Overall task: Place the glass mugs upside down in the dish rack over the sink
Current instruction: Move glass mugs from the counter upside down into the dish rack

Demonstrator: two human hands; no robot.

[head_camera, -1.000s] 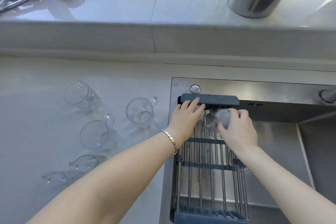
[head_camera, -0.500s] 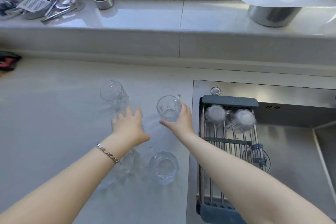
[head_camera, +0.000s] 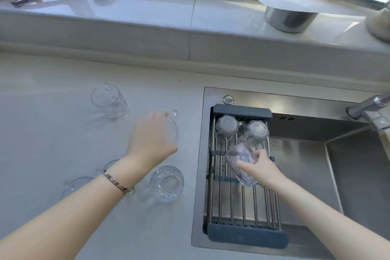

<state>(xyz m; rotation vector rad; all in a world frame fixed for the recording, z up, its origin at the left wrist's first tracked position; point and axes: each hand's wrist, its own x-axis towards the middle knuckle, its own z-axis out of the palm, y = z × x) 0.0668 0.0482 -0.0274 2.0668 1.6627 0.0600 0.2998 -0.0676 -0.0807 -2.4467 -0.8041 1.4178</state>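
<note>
1. Since half a second ago your right hand point(head_camera: 261, 168) has carried a mug point(head_camera: 240, 164) from the counter point(head_camera: 52, 133) to the centre of the frame, over the rack point(head_camera: 242, 236); your left hand point(head_camera: 152, 139) has moved right onto another mug point(head_camera: 172, 126).
2. Right hand: fingers wrapped round the mug's body, which is tilted and looks not yet set down.
3. Left hand: curled over the counter mug. I cannot tell whether the grip has closed.
4. Two mugs point(head_camera: 226, 125) point(head_camera: 257, 130) already stand upside down at the rack's far end, side by side.
5. Four more wait on the counter: one at upper left point(head_camera: 108, 99), one below your left wrist point(head_camera: 167, 182), and two faint ones at lower left, partly hidden by your arm.
6. Handling, as I judge it: thin glass, light, rigid, brittle, possibly wet and slick. Take each round the body or by the handle, and lower the rim gently onto the bars, clear of its neighbours.
</note>
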